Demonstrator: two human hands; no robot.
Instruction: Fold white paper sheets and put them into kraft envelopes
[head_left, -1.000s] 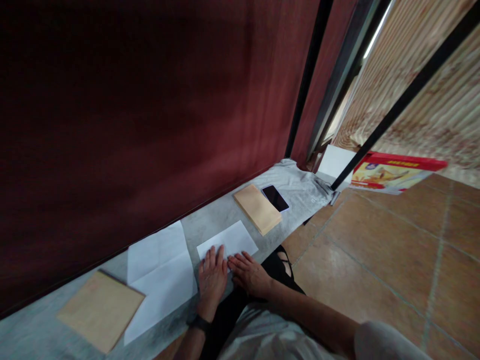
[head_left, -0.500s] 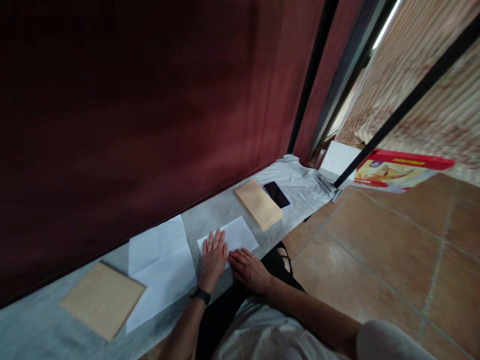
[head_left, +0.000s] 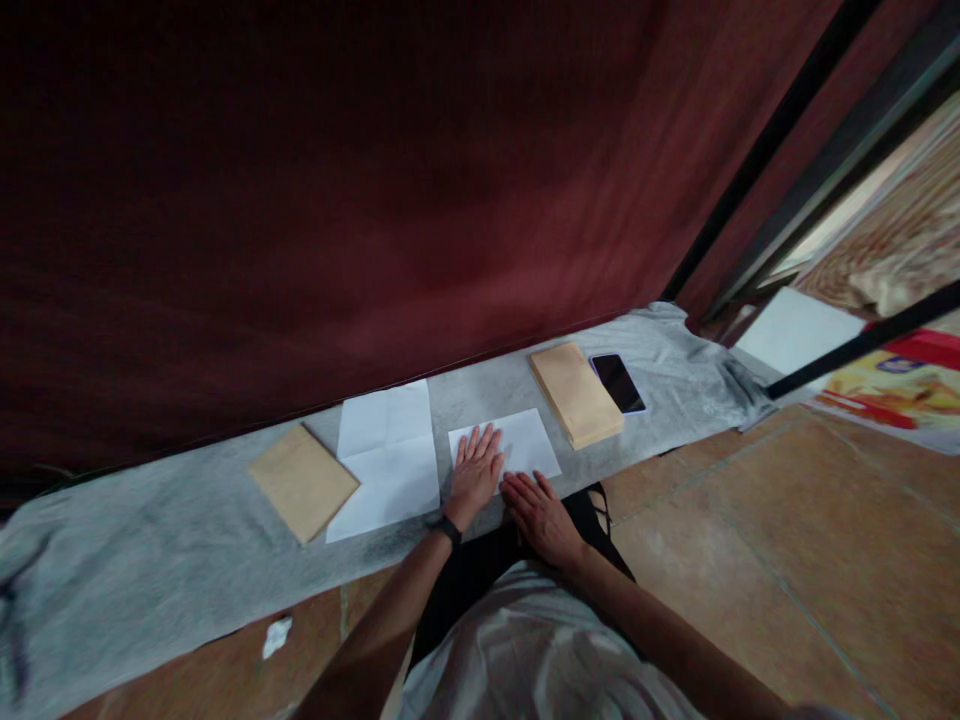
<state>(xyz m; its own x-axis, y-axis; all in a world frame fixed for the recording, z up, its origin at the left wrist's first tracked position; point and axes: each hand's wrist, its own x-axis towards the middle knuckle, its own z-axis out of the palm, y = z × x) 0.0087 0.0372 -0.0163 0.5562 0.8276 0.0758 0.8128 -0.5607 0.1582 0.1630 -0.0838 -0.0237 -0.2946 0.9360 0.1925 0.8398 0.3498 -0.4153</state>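
Note:
A folded sheet of white paper point(head_left: 531, 440) lies on the grey cloth in front of me. My left hand point(head_left: 475, 470), with a dark band at its wrist, rests flat on the paper's left part, fingers spread. My right hand point(head_left: 541, 512) lies along the near edge of the same paper, its fingers stretched out. To the left, a larger white sheet with creases point(head_left: 394, 450) is spread open. One brown envelope point(head_left: 304, 482) overlaps that sheet's left side. On the right lies a stack of brown envelopes point(head_left: 577, 393).
A phone point(head_left: 618, 382) with a dark screen lies beside the stack. The grey cloth point(head_left: 172, 540) covers a long narrow surface against a dark red panel point(head_left: 337, 200). Black poles stand at the right. A colourful box point(head_left: 892, 375) and a crumpled white scrap point(head_left: 277, 636) are on the tiled floor.
The view has swung left, so everything appears further right and more of the cloth's left end shows. Both hands stay on the folded paper, nearly unmoved.

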